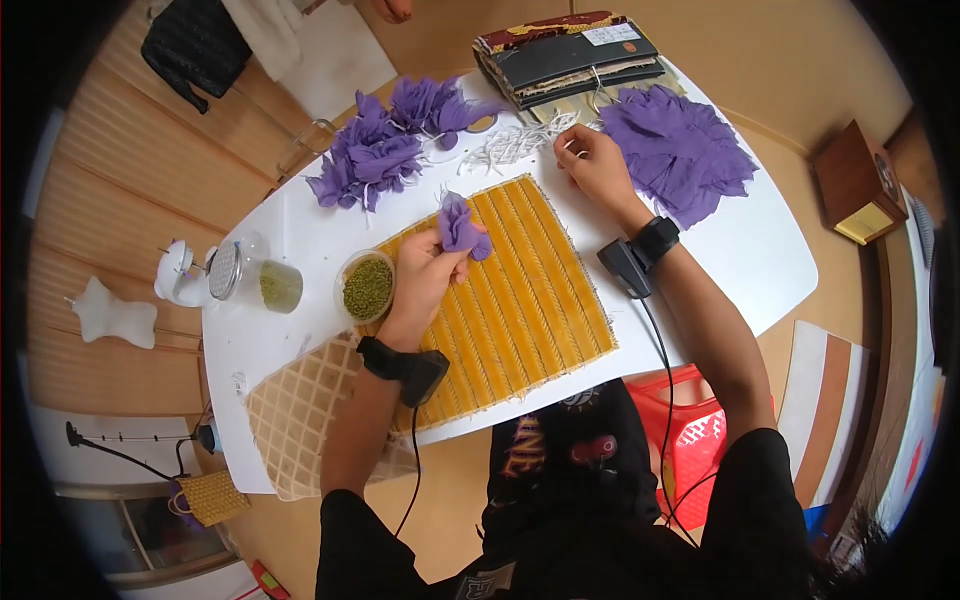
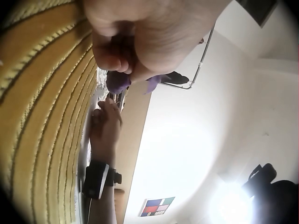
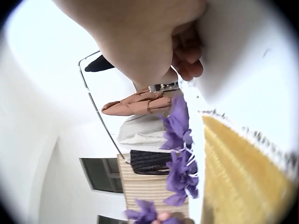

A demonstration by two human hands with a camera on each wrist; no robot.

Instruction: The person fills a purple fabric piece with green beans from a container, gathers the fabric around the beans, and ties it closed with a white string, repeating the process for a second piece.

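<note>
A small purple cloth bundle (image 1: 458, 226) with loose, petal-like edges is pinched in my left hand (image 1: 425, 280), over the yellow striped mat (image 1: 530, 300). In the left wrist view its rounded purple end (image 2: 117, 83) pokes out past the thumb. My right hand (image 1: 598, 172) is at the right end of a pile of white strings (image 1: 510, 150), fingers bent and pointing at the pile. In the right wrist view those bent fingers (image 3: 188, 58) are close over the white tabletop; I cannot tell whether they pinch a string.
Gathered purple cloth pieces (image 1: 375, 150) lie at the back left, flat purple cloth (image 1: 680, 150) at the back right. Behind the strings sits a black folder stack (image 1: 570, 65). A bowl of green beans (image 1: 367, 287) and a jar (image 1: 262, 280) stand left, near a beige lattice cloth (image 1: 300, 420).
</note>
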